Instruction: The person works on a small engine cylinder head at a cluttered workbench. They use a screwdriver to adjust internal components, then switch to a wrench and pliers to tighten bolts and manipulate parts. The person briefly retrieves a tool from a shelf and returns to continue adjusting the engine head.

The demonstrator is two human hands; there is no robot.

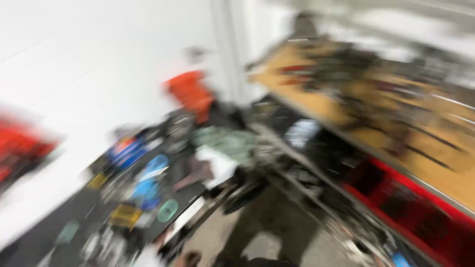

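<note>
The head view is heavily smeared by motion. Neither of my hands shows anywhere in it. A dark board [99, 207] covered with several small coloured stickers and items runs from the lower left toward the middle. A wooden workbench [445, 163] with dark tools on it crosses the right side. An orange object [190, 94] stands near the white wall at the back.
A red bin or drawer unit [410, 207] sits under the workbench. Metal shelf rails [297, 173] run diagonally through the middle. A red object [20, 143] is at the left edge. Grey floor [267, 242] shows at the bottom, and the white wall [89, 59] fills the upper left.
</note>
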